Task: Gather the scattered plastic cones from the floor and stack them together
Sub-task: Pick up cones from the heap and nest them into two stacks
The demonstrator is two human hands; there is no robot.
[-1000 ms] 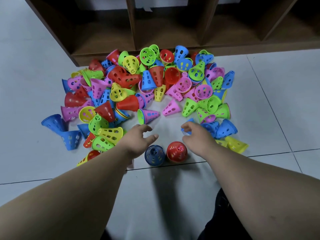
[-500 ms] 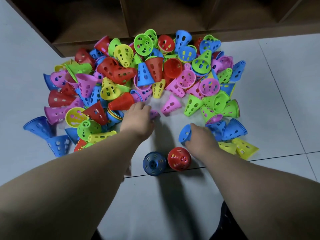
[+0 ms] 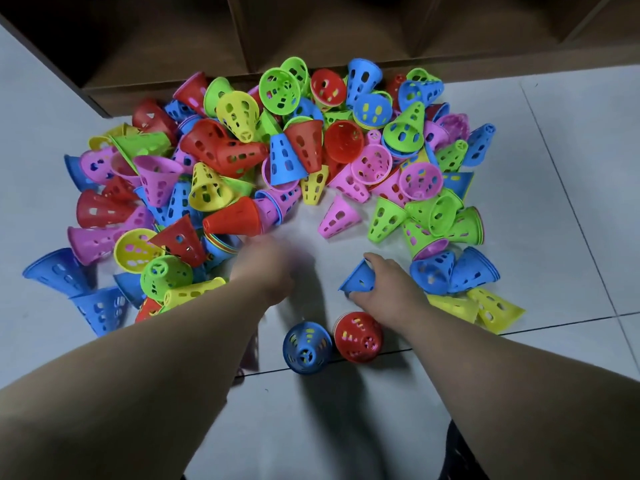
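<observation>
1. A pile (image 3: 277, 161) of perforated plastic cones in red, blue, green, yellow and pink lies scattered on the grey tiled floor (image 3: 554, 202), against the foot of a dark wooden shelf (image 3: 173, 36).
2. The right hand (image 3: 388, 289) is at the near right edge of the pile and grips a blue cone (image 3: 358, 280). Its fingers (image 3: 377, 262) curl over the cone's narrow end, and the wide rim points left and down. Whether the cone is clear of the floor cannot be told.
3. The left hand (image 3: 266, 268) is at the near left edge of the pile, just below a red cone lying on its side. It is motion-blurred, so it cannot be told how its fingers lie or whether they hold anything.
4. Between the two forearms, nearer the person, a blue stack (image 3: 306, 348) and a red stack (image 3: 358, 337) stand upright with tips up. They are just beside each other, blue on the left, close to a tile joint.
5. A single pink cone (image 3: 337, 216) lies on its side in the bare patch of floor beyond the hands, apart from both.
6. Two yellow cones (image 3: 495, 308) lie on their sides to the right of the right wrist, next to blue ones.
</observation>
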